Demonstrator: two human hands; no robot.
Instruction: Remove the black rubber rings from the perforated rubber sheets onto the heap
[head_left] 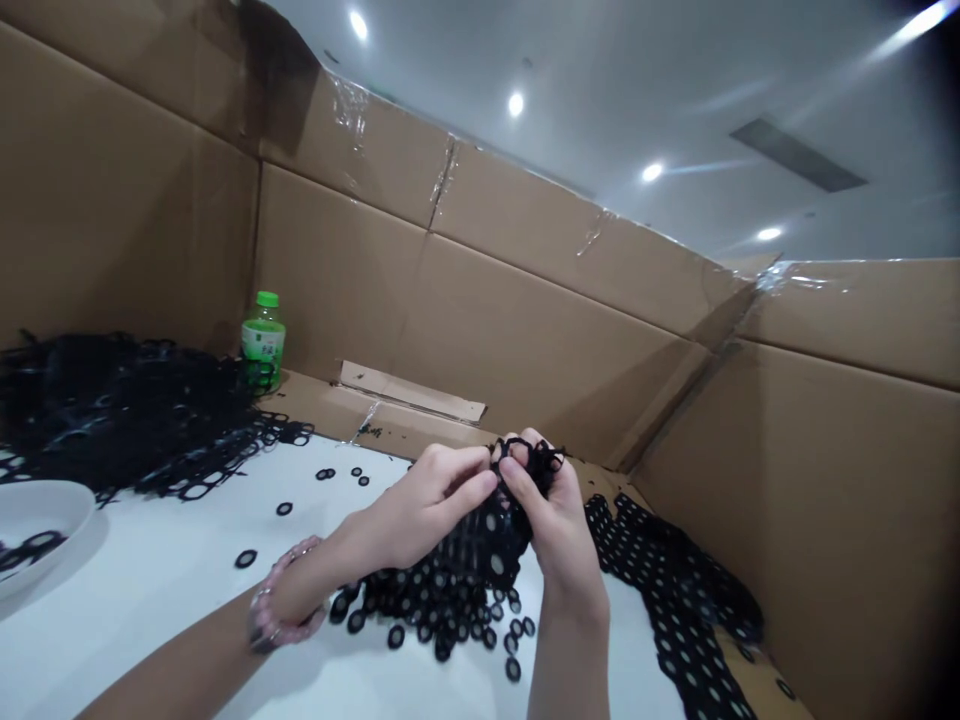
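Bare forearms [570,650]; left hand [416,505], right hand [562,540]: fingertips [514,472] apparently pinching perforated black rubbery sheet [487,545]. Hard tugging could scatter black, rubbery rings [396,627].

A green-capped plastic bottle [263,342] with a pale label stands upright near the corner where tall brown cardboard walls [360,290] meet, and a flat cardboard strip [411,392] lies along the foot of the far wall. Clear packing tape [814,278] runs over the top edge at the right-hand corner. Above the walls, a pale ceiling [615,60] carries several bright round downlights [516,104] and a grey rectangular panel [799,153].
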